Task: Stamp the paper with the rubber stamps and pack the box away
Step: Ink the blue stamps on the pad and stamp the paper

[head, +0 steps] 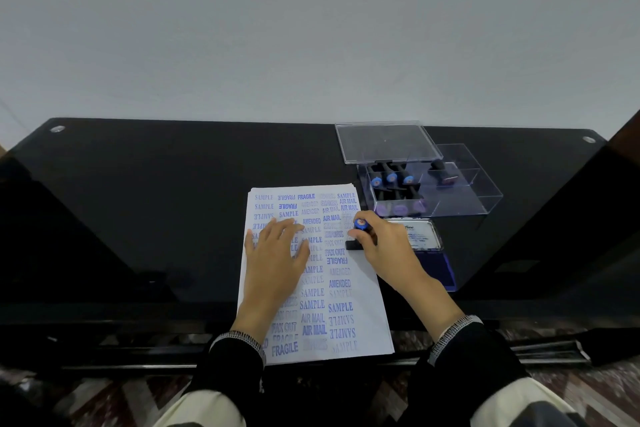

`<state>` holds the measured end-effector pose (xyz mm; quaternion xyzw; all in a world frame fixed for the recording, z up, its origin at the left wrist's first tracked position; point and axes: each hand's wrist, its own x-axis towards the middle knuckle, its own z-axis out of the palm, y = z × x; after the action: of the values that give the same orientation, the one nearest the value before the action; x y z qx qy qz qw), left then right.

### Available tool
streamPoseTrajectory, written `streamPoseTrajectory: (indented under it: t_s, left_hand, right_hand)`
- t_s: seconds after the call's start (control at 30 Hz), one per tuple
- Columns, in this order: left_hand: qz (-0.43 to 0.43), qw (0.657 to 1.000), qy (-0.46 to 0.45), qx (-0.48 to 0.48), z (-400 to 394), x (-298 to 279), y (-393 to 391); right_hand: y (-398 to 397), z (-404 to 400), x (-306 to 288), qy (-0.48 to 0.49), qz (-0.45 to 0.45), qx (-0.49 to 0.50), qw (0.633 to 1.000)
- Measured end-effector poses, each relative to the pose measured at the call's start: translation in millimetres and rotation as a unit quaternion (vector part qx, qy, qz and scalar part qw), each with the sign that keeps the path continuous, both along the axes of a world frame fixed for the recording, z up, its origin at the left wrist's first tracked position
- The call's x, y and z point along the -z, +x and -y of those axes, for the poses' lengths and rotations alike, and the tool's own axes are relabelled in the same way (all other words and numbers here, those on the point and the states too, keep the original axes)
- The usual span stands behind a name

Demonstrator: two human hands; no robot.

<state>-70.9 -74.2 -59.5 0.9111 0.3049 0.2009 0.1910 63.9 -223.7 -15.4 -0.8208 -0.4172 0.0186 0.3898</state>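
Black glass desk (138, 201) against a pale wall; on it I see the stamped paper (360, 295) under my left hand (277, 253), lying flat with fingers spread. My right hand (384, 246) grips a blue-capped rubber stamp (360, 232), its base on the sheet's right edge. Just beyond sit the ink pad (433, 253) and the clear stamp box (460, 198), its lid (384, 140) off

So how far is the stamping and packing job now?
The paper is already nearly covered in prints. In hand: the right hand presses a stamp on it while the left hand rests flat on the sheet. Left: returning this stamp to the open box and putting on the lid.
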Motion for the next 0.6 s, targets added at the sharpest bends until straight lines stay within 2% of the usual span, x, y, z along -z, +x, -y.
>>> streamPoseTrajectory:
  t_s: [0.47,0.6]
  left_hand:
    - [0.001,1.0,0.002,0.0,2,-3,-1]
    - [0.0,1.0,0.002,0.0,2,-3,-1]
  right_hand:
    - [-24,10,12,0.081,0.009,0.034,0.996]
    - [-17,5,5,0.062,-0.007,0.03,0.998]
